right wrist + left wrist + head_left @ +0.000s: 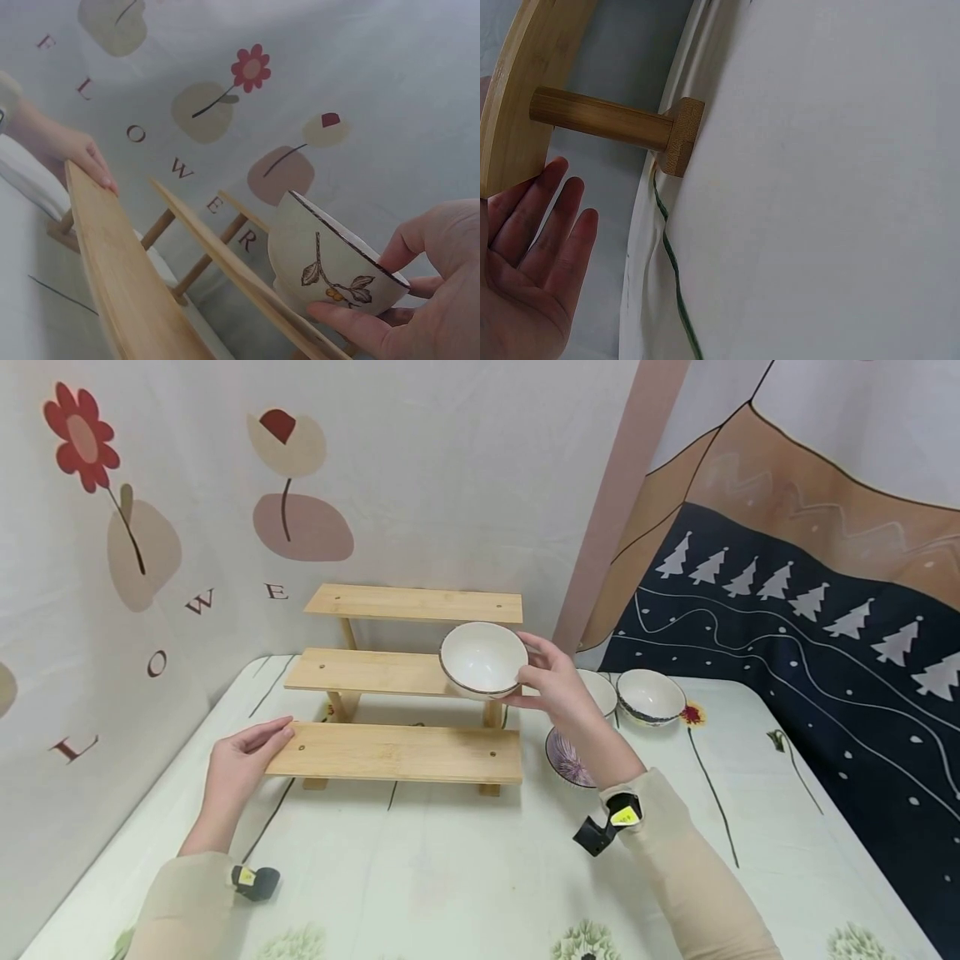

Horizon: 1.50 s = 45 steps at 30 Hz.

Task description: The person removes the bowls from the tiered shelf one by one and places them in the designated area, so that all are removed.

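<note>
A three-step wooden display shelf (393,752) stands on the table. My left hand (238,768) holds the left end of its lowest board. Fingers (544,244) extend beneath that board in the left wrist view, where the thumb is hidden. My right hand (558,685) grips a white bowl (483,657) by its right side, thumb and fingers at rim and wall. The bowl's dark rim and brown leaf-sprig decoration (334,277) show in the right wrist view. It is close over the right end of the middle board (360,672), slightly tilted.
Right of the shelf, a white bowl (651,695) sits beside another white bowl (600,692) partly behind my right forearm. A purple-patterned bowl (567,760) lies nearer, also partly covered. Printed curtains (450,468) hang behind the table, which has a flowered cloth (450,860).
</note>
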### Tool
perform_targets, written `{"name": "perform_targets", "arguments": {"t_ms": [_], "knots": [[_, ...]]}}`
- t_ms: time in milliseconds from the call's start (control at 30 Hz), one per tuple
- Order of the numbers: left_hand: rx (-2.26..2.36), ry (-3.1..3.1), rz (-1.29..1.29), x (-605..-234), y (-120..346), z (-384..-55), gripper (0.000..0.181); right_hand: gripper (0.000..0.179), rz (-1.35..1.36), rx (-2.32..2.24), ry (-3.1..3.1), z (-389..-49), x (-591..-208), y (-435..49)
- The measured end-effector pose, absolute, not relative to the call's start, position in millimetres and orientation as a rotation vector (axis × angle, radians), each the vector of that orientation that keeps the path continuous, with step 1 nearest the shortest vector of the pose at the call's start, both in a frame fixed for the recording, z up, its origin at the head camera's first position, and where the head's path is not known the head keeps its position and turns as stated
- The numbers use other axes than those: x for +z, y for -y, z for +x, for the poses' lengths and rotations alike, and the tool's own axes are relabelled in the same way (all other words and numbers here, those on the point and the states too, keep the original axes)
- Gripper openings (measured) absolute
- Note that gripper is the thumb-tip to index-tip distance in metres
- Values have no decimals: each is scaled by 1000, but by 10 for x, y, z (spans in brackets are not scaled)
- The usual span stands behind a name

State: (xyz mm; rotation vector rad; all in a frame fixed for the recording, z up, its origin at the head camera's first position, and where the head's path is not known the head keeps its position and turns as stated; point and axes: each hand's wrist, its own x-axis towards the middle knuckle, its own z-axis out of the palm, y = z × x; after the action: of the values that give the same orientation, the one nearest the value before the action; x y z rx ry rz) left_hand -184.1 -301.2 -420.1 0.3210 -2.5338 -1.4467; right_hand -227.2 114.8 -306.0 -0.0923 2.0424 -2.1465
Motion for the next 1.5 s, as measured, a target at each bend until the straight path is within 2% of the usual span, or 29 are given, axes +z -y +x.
{"name": "perform_targets", "arguments": {"t_ms": [1500], "knots": [[-1423,2550,340,-4196,3004,-1842,58,71,-48,-2066,-2160,-2113,-3062,-1777]]}}
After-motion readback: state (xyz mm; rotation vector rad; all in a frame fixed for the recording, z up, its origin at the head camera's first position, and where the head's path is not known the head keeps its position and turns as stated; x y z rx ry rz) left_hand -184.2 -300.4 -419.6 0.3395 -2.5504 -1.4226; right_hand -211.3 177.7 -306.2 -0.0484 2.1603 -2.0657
